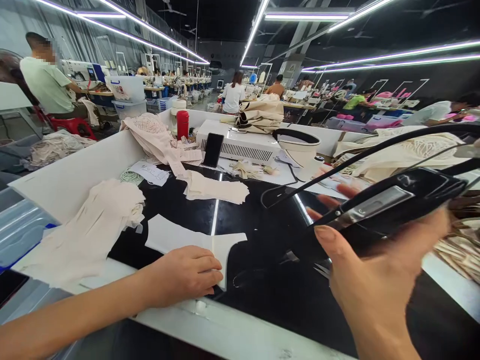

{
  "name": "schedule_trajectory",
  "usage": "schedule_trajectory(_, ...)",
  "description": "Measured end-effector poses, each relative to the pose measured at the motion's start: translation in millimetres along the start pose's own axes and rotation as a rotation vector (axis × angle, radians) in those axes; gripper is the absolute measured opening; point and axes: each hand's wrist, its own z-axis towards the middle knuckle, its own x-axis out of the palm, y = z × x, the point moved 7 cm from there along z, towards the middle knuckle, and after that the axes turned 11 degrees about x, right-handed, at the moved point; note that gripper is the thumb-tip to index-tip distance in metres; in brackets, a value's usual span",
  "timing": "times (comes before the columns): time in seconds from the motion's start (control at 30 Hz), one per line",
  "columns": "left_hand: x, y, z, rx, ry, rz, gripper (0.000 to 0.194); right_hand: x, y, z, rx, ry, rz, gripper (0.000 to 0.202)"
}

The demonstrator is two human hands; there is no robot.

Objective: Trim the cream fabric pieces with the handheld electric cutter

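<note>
My left hand lies over the near right part of a pale cut fabric piece, its fingers bent and close together on it against the black work surface. My right hand is wrapped round a black corded iron, held up off the surface and tilted. Blur softens its fingers. Below the iron, the pointed metal tips of a small tool show; the rest is hidden. Beyond the cut piece lies a strip of cream fabric pieces.
A heap of cream pieces lies left. Behind stand a phone, a white vented box, a red bottle and a cream round container. The iron's black cable arcs rightward. Several people sit at sewing machines farther off.
</note>
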Motion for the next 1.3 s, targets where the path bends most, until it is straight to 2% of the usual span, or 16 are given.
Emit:
schedule_trajectory(0.1, 0.3, -4, 10, 0.068, 0.015, 0.033, 0.016, 13, -2, 6, 0.130, -0.079, 0.193, 0.049)
schedule_trajectory(0.17, 4.5, -6, 13, 0.091, 0.029, 0.037, 0.022, 22, -1, 6, 0.150, -0.057, 0.237, 0.041)
schedule_trajectory(0.3, 13.2, -4, 14, 0.082, 0.002, 0.001, 0.027, 35, 0, -3, 0.158, 0.054, 0.279, 0.043)
schedule_trajectory(0.4, 15.0, 3, 12, -0.015, -0.051, -0.089, 0.021, 46, 5, -20, 0.154, 0.161, 0.341, 0.050)
schedule_trajectory(0.47, 16.1, 8, 9, -0.098, -0.066, -0.169, 0.016, 52, 9, -33, 0.149, 0.188, 0.384, 0.056)
schedule_trajectory(0.57, 17.8, 12, 6, -0.183, -0.077, -0.256, 0.011, 60, 15, -50, 0.153, 0.204, 0.450, 0.061)
schedule_trajectory(0.7, 19.4, 15, 4, -0.224, -0.093, -0.314, 0.011, 70, 20, -61, 0.135, 0.193, 0.486, 0.060)
schedule_trajectory(0.83, 19.5, 16, 4, -0.231, -0.097, -0.334, 0.013, 75, 17, -61, 0.126, 0.181, 0.543, 0.059)
schedule_trajectory(1.03, 18.7, 15, 4, -0.213, -0.113, -0.364, 0.009, 79, 11, -60, 0.155, 0.160, 0.473, 0.065)
schedule_trajectory(1.3, 17.1, 17, 3, -0.241, -0.110, -0.404, 0.013, 80, 12, -61, 0.158, 0.179, 0.538, 0.059)
